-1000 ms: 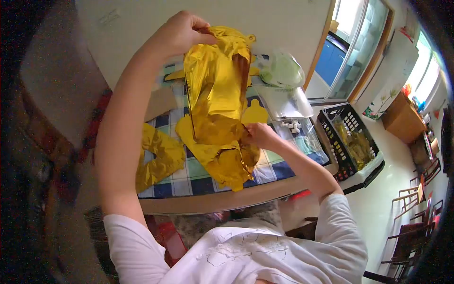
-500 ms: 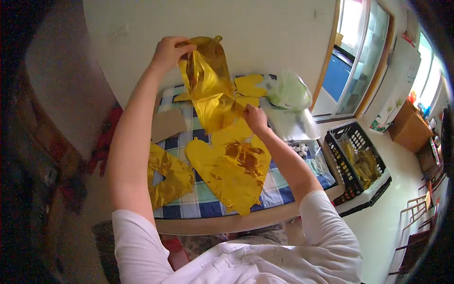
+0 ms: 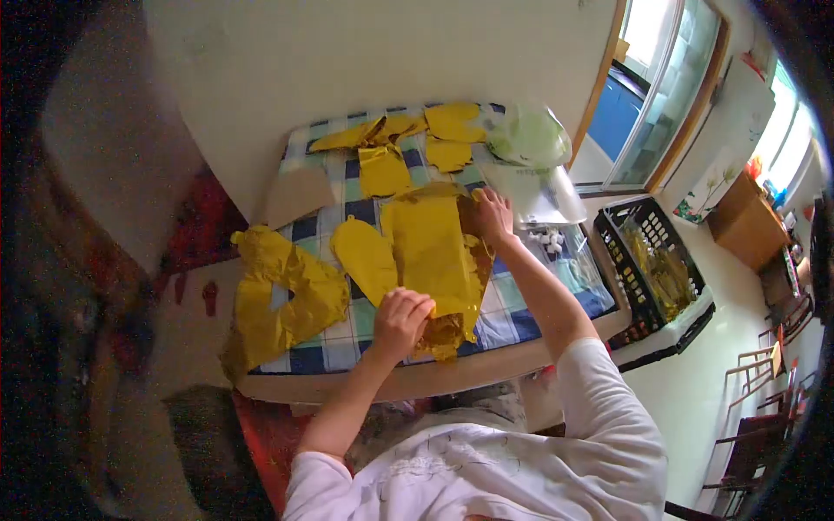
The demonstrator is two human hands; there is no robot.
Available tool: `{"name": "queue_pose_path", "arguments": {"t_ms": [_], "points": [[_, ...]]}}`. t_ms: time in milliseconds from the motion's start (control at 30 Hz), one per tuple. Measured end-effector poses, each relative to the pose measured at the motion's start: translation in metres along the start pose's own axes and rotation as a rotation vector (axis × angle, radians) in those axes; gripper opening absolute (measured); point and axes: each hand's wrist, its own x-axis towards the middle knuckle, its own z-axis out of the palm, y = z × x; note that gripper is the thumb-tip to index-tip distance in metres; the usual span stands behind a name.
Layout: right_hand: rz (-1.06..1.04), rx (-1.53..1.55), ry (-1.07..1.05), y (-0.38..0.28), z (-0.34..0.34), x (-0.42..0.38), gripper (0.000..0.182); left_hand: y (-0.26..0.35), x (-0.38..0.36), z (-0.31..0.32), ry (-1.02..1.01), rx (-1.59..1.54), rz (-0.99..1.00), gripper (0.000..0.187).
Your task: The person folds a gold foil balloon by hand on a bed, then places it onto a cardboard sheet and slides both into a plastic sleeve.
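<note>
A flat gold foil balloon (image 3: 426, 247) lies spread between my two hands over the checked cloth. My left hand (image 3: 404, 319) has its fingers closed on the balloon's lower left corner. At its upper right edge, my right hand (image 3: 493, 215) grips the foil, thumb side hidden. Under it is another gold foil balloon (image 3: 360, 252), heart-like in outline, mostly covered now. To the left rests a gold foil balloon with a hole (image 3: 291, 304), hanging partly over the front edge.
More gold foil pieces (image 3: 382, 169) lie at the back by the wall. Clear plastic bags (image 3: 530, 143) and small white items (image 3: 547, 241) are at the right. A brown cardboard sheet (image 3: 300, 193) sits at left. Beside the table, a black crate (image 3: 625, 260) holds gold foil.
Both hands have brought the raised foil balloon down onto the heart-like one. My left hand dropped from the upper left to the near edge; my right moved slightly right.
</note>
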Motion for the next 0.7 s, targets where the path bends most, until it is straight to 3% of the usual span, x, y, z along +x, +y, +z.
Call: {"name": "queue_pose_path", "arguments": {"t_ms": [100,200,267,333,433,533,567,700], "points": [[0.091,0.092,-0.092,-0.033,-0.053,-0.021,0.035,0.009,-0.022,0.015,-0.028,-0.022,-0.026,0.023],[0.059,0.039,-0.054,-0.039,-0.049,-0.021,0.032,0.008,-0.035,0.025,-0.051,-0.016,-0.032,0.021],[0.045,-0.062,-0.132,-0.044,-0.052,-0.016,0.036,0.008,-0.042,0.026,-0.066,-0.008,-0.037,0.02],[0.018,-0.059,-0.089,-0.045,-0.045,-0.007,0.04,0.006,-0.042,0.023,-0.063,0.005,-0.026,0.019],[-0.189,0.077,0.133,-0.049,-0.042,0.004,0.047,0.009,-0.042,0.024,-0.047,0.01,-0.004,0.018],[-0.284,-0.035,0.15,-0.058,-0.047,0.005,0.05,0.01,-0.046,0.029,-0.058,0.006,0.001,0.02],[-0.217,0.003,0.002,-0.066,-0.066,0.002,0.05,0.007,-0.049,0.033,-0.067,-0.002,0.001,0.021],[-0.019,0.029,-0.005,-0.051,-0.018,-0.016,0.046,0.006,-0.049,0.037,-0.065,0.017,0.018,0.022]]}}
